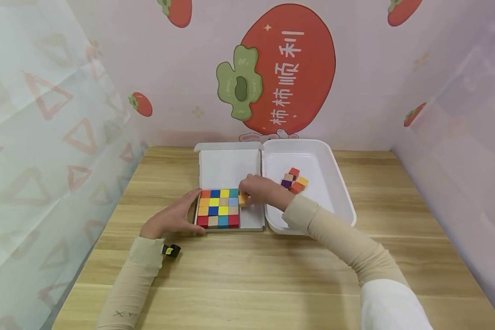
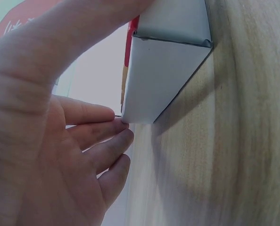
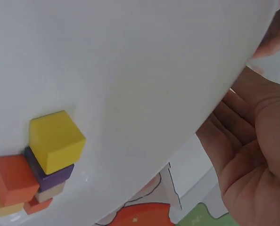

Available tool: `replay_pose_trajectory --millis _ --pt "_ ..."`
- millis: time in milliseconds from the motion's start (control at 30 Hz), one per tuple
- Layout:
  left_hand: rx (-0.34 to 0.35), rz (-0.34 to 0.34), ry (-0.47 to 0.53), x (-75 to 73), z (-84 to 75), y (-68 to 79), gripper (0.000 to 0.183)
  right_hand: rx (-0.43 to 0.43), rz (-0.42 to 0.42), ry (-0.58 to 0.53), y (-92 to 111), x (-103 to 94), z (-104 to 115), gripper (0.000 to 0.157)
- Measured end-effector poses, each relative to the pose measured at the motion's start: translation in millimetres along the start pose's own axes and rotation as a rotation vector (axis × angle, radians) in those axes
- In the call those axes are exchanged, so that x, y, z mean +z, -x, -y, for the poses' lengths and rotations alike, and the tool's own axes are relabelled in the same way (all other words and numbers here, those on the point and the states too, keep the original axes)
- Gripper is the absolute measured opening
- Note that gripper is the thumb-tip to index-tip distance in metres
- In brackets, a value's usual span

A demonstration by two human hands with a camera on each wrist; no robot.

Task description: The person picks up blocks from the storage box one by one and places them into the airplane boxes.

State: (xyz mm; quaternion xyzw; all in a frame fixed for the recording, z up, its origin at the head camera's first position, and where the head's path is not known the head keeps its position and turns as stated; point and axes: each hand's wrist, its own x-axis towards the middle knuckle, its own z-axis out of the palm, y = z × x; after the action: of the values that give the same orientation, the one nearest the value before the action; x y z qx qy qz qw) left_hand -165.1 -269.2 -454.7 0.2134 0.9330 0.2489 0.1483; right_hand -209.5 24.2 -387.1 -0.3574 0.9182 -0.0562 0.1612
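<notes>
A white cardboard box point(image 1: 230, 167) lies with its lid folded back, and rows of coloured wooden cubes point(image 1: 218, 208) fill the left of its base. Against the box's left side rests my left hand point(image 1: 173, 215), thumb near the front corner and fingers toward the back. In the left wrist view, its extended fingertips point(image 2: 123, 125) touch the edge of the white box wall point(image 2: 161, 80). My right hand point(image 1: 261, 189) pinches an orange cube point(image 1: 242, 200) just right of the rows, inside the box. The right wrist view shows that hand's palm point(image 3: 258, 155), with its fingertips hidden behind the tray rim.
A white plastic tray point(image 1: 334, 183) stands directly right of the box, under my right forearm. Several loose cubes lie in it, including a yellow cube point(image 3: 57, 141) and an orange-red cube point(image 3: 13, 179). Printed fabric walls point(image 1: 181, 73) enclose the wooden table point(image 1: 247, 284).
</notes>
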Motion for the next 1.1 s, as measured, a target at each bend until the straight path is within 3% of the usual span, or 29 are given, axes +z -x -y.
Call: replay_pose_trajectory --millis 300,500,667,867,1100 --pt "0.031 -0.003 -0.005 0.2 2.7 -1.7 0.132 -0.008 0.007 0.121 -7 10.3 1 0.027" --pt "0.033 -0.001 -0.009 0.1 1.9 -0.3 0.132 -0.004 0.039 0.117 -8 10.3 0 0.031" --pt "0.014 -0.001 0.004 0.0 0.8 0.3 0.131 -0.01 0.001 0.013 3 -10.0 -7 0.035" --pt "0.009 -0.003 0.003 0.0 1.5 0.0 0.13 0.033 -0.117 -0.122 32 -45.6 -27 0.035" --pt "0.021 -0.005 -0.001 -0.6 0.4 1.1 0.131 0.217 -0.22 -0.203 67 -69.4 -73 0.034"
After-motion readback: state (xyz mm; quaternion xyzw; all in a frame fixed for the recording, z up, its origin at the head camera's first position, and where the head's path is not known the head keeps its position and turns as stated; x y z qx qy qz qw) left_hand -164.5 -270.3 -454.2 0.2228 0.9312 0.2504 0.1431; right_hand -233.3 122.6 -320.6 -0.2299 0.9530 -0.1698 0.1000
